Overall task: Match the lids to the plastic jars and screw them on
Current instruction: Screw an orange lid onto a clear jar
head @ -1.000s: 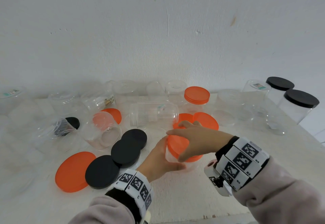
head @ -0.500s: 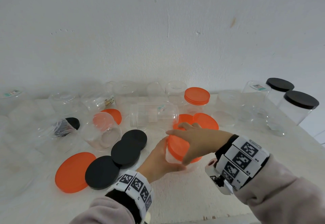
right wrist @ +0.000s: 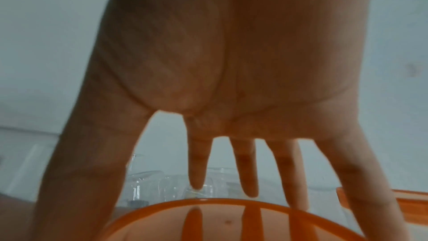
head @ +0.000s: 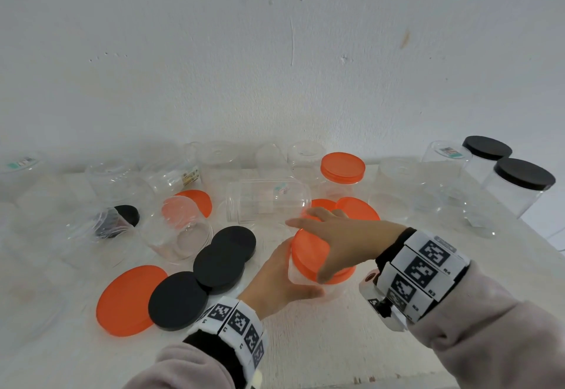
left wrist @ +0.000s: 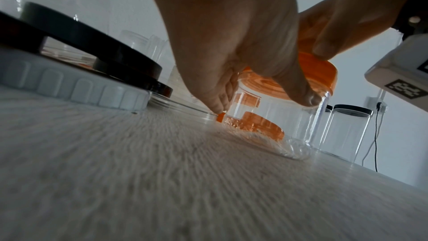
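1. Comparing the head view now with the views 1.0 s and 0.5 s ago, the orange lid (head: 318, 255) tilts more steeply toward the left and the right thumb sits lower on its near rim, while the index finger points further left over the top.
2. That shift reads as a turn of the wrist, so the judgement is that this lid matches and is being screwed down onto the small clear jar (left wrist: 298, 124), not merely tried for size.
3. The jar sits at the counter (head: 321, 343) front centre, tipped rather than upright: the left wrist view shows its base edge on the counter and its mouth raised toward the right hand.
4. The left hand (head: 276, 281) grips the jar body from the left and near side, thumb (left wrist: 298, 87) pressed on the clear wall just under the lid's skirt.
5. The right hand (head: 345, 240) spans the lid from above, fingers (right wrist: 247, 168) spread and reaching down past its far rim, thumb on the near rim; it grips the lid by the edge.
6. Whether the thread is fully seated cannot be told; the lid's rim looks slightly askew to the jar, so cross-threading is a risk.
7. Much remains: 3 black lids (head: 218, 266) and a large orange lid (head: 130, 300) lie loose to the left, with many open jars behind. 2 black-capped jars (head: 516, 187) and 1 orange-capped jar (head: 341, 171) stand finished.
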